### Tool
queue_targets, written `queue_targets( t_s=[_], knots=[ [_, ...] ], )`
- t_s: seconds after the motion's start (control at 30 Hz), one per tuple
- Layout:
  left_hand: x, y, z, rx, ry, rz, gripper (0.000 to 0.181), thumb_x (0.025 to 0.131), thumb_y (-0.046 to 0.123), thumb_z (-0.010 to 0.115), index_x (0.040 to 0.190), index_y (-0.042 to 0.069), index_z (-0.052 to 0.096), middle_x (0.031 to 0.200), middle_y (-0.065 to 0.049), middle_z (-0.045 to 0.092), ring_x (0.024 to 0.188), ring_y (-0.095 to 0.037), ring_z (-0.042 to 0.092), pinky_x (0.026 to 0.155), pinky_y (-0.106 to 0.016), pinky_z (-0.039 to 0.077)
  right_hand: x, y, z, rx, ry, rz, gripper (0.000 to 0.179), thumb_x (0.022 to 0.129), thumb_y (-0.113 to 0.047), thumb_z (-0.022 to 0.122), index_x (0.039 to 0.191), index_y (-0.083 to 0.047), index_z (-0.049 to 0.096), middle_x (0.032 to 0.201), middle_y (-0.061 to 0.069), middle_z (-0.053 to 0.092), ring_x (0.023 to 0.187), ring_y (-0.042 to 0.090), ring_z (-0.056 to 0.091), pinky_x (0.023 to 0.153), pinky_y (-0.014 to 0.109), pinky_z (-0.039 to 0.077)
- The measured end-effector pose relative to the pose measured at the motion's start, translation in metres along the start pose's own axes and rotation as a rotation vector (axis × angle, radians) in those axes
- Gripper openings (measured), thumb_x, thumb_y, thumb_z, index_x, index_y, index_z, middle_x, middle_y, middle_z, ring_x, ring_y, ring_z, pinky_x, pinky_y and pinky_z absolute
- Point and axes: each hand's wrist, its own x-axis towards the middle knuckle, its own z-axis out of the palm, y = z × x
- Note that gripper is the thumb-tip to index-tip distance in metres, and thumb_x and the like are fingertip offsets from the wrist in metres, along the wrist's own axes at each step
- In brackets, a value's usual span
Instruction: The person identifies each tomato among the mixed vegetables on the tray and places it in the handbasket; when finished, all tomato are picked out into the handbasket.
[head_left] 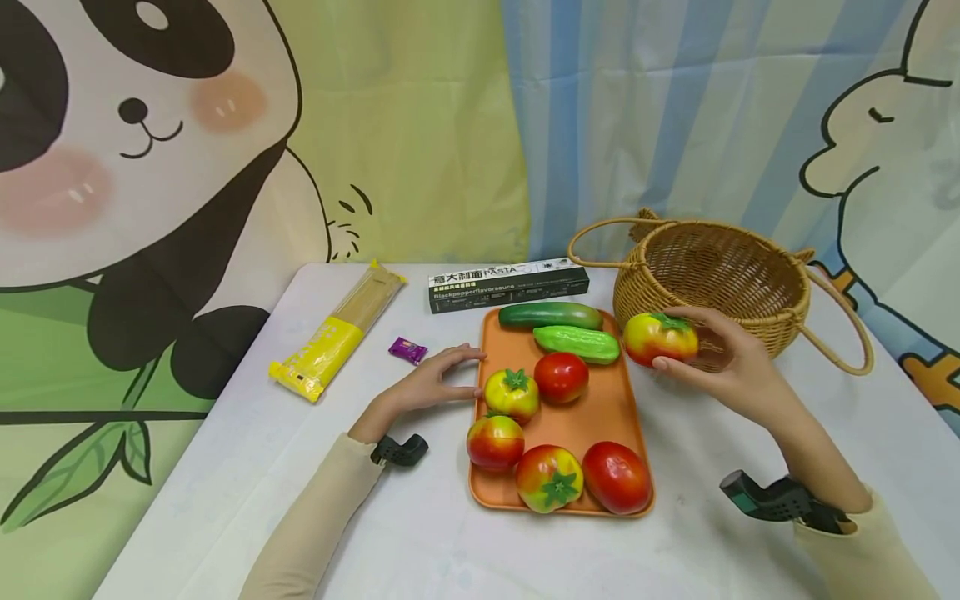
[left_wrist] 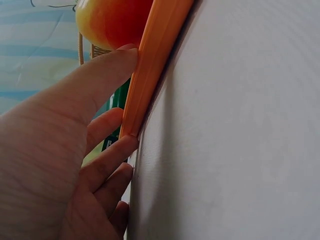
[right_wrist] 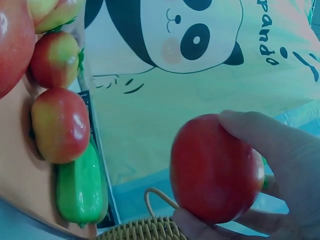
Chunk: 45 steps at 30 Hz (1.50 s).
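Fingers of the right hand (head_left: 738,371) are gripping one tomato (head_left: 652,340) near the basket (head_left: 780,332), its placing seemingly pending; the left hand (head_left: 429,387), fingers apart, is touching the tray (head_left: 585,423), where five tomatoes (head_left: 617,477) are lying.

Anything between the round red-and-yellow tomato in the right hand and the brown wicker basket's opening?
No loose object visible. The near wall of the brown wicker basket may be in the way: in the head view, the right hand holds the tomato in front of it. Whether it's high enough to clear, I can't tell.
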Motion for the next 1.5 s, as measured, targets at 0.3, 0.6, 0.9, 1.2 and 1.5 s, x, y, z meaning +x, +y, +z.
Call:
queue_targets(
  t_s=[0.3,0.6,0.9,1.2,1.5],
  knots=[
    [0.001,-0.001,0.000,-0.010,0.005,0.004,0.062,0.085,0.039,0.076,0.141,0.026,0.052,0.154,-0.004,0.038,0.147,-0.023,0.023,0.120,-0.049,0.019,0.003,-0.001,-0.004,0.003,0.156,0.062,0.065,0.078,0.002,0.079,0.137,-0.009,0.053,0.127,-0.004,0.053,0.103,-0.005,0.052,0.081,0.002,0.044],
    [-0.002,0.000,0.002,-0.013,0.013,0.009,0.062,0.085,0.038,0.076,0.140,0.025,0.052,0.153,-0.004,0.040,0.147,-0.024,0.023,0.120,-0.049,0.018,0.009,0.003,-0.010,-0.021,0.264,0.065,0.066,0.078,0.004,0.078,0.137,-0.009,0.053,0.125,-0.013,0.051,0.102,-0.004,0.053,0.080,0.001,0.044],
    [-0.001,0.001,0.001,-0.016,0.008,0.010,0.062,0.085,0.038,0.076,0.141,0.024,0.052,0.154,-0.006,0.038,0.147,-0.024,0.024,0.120,-0.049,0.019,0.020,0.013,-0.018,-0.036,0.322,0.045,0.063,0.077,0.004,0.079,0.134,-0.008,0.057,0.120,-0.017,0.051,0.098,-0.003,0.054,0.077,0.001,0.045],
    [-0.002,0.003,0.000,-0.017,-0.003,-0.007,0.064,0.085,0.039,0.076,0.142,0.026,0.051,0.157,-0.006,0.033,0.147,-0.024,0.023,0.119,-0.050,0.018,0.032,0.020,-0.026,-0.078,0.319,0.106,0.059,0.081,-0.006,0.079,0.135,-0.008,0.056,0.118,-0.020,0.050,0.096,-0.005,0.052,0.076,-0.001,0.043],
    [-0.003,0.004,0.000,-0.013,-0.006,-0.009,0.064,0.086,0.038,0.075,0.143,0.025,0.050,0.157,-0.006,0.032,0.147,-0.023,0.023,0.120,-0.049,0.019,0.040,0.030,-0.030,-0.145,0.279,0.160,0.058,0.084,-0.017,0.078,0.135,-0.006,0.054,0.119,-0.012,0.052,0.090,-0.006,0.047,0.076,-0.003,0.038]
  ],
)
